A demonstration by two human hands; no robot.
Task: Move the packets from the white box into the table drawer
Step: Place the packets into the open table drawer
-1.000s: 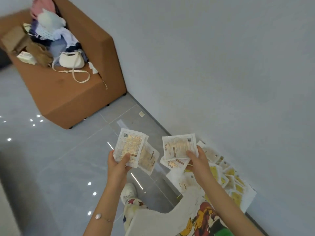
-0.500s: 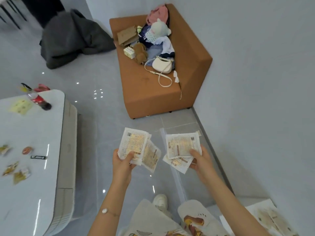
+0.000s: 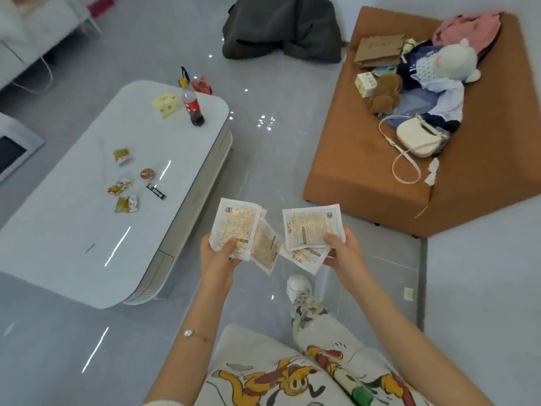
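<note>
- The left hand is at the lower centre of the frame. Its thumb is curled over the front of the left packets and its fingers are behind them, pinching a fanned bunch.
- The right hand, just right of it, pinches the right packets the same way, thumb on the top one's lower right corner. Another packet peeks out beneath.
- Both bunches are held in the air above the grey floor, to the right of the desk's near end. They are close together, but I cannot tell whether their edges touch.
- The white desk fills the left of the frame. A bottle stands upright near its far end, and wrappers lie around its middle.
- A brown sofa at upper right carries a white bag, a plush toy and clothes.
- A dark cloth heap lies on the floor at top centre.
- A white shoe shows just below the packets.
</note>
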